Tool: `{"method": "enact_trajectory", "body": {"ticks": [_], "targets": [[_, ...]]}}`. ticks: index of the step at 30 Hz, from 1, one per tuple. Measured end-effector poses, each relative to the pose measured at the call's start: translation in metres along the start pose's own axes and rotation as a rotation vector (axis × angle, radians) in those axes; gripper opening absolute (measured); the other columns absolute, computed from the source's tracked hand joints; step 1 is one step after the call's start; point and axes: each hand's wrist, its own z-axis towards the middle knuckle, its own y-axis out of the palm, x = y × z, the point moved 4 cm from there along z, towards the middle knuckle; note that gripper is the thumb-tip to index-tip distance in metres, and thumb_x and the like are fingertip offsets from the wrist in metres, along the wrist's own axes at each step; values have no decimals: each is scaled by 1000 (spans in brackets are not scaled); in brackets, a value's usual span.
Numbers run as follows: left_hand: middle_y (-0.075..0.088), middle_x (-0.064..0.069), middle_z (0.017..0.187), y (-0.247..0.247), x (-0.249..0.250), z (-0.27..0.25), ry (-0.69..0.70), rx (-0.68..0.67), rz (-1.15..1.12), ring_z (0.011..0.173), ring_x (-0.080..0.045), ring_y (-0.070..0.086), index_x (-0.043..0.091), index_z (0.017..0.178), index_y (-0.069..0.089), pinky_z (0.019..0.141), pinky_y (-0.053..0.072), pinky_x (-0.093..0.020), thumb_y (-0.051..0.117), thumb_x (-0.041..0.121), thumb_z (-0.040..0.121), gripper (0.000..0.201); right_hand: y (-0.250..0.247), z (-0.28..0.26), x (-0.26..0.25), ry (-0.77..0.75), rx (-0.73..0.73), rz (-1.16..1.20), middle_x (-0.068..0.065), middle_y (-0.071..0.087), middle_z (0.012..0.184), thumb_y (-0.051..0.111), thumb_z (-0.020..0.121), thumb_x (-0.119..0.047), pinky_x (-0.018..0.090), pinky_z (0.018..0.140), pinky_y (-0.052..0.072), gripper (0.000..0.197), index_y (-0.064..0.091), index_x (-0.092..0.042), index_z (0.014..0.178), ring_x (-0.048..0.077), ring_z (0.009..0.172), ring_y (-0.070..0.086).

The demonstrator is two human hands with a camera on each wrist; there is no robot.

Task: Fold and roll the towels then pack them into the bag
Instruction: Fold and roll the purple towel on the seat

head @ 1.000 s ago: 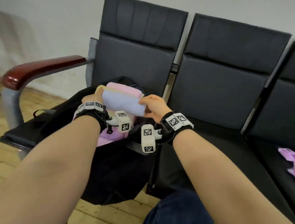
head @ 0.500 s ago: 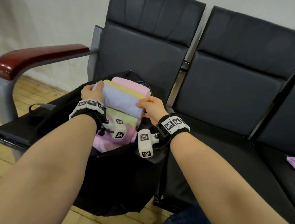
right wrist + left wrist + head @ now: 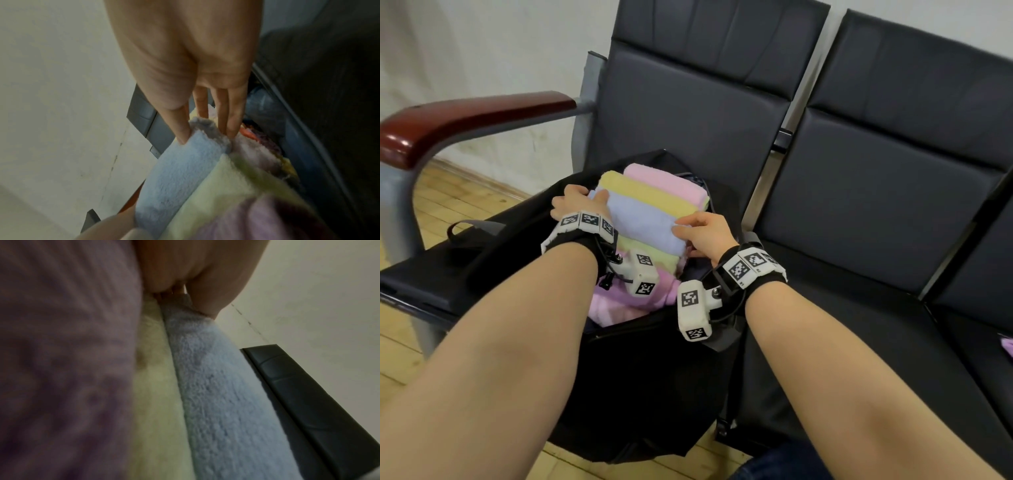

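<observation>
Head view shows the black bag (image 3: 640,370) standing open on the left seat of the bench (image 3: 859,212), beside the wooden armrest (image 3: 465,116). A second ago the blue towel roll (image 3: 640,219) was held above the mouth of the bag; now it sits lower, pressed in between the yellow roll (image 3: 654,192) behind it and the pale green roll (image 3: 647,250) in front, with a pink roll (image 3: 671,178) at the back edge and a lilac one (image 3: 626,298) nearest the person. That drop suggests the blue roll is nearly seated rather than merely carried.

The left hand (image 3: 575,202) clamps the roll's left end, thumb on top. The right hand (image 3: 705,233) pinches the right end, its fingers (image 3: 232,116) reaching down past the roll between the towels and the bag's wall.

Another lilac towel (image 3: 1005,346) lies at the far right edge of the bench, apparently not yet packed.
</observation>
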Motion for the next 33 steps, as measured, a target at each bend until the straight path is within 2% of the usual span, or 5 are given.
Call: {"method": "enact_trajectory", "body": {"ticks": [8,17,24,28,33], "targets": [[47,-17,136,-13,39,-51,183,98,72,128,-31,41,4,128,51,104,28,-41,46,33,97,42,-31,-38,-26,117,-96,-74,2,55,111,63,91,-17,40,88,54,38,57,-13,129,16,103,51],[52,-24,126,23,87,-171,336,-403,85,119,-39,49,-2,130,47,99,44,-47,45,19,98,38,-136,-116,-29,99,7,-297,-1,56,95,63,91,-21,32,70,54,32,62,-13,122,10,87,52],[63,-16,120,73,113,-310,510,-679,156,113,-31,59,20,63,37,79,42,-31,57,15,91,34,-252,-196,0,154,111,-486,1,55,106,64,90,-23,42,88,55,31,63,-14,120,19,104,52],[64,-13,111,109,128,-382,554,-781,235,112,-28,60,9,86,60,89,45,-29,67,16,86,10,-313,-233,29,213,196,-513,0,56,98,65,89,-22,44,88,55,35,61,-13,122,20,101,53],[66,-13,116,165,140,-454,647,-908,360,109,-29,62,3,115,64,98,48,-39,72,26,81,42,-393,-268,80,314,285,-475,3,57,103,65,89,-22,43,87,55,33,62,-12,121,20,99,55]]}}
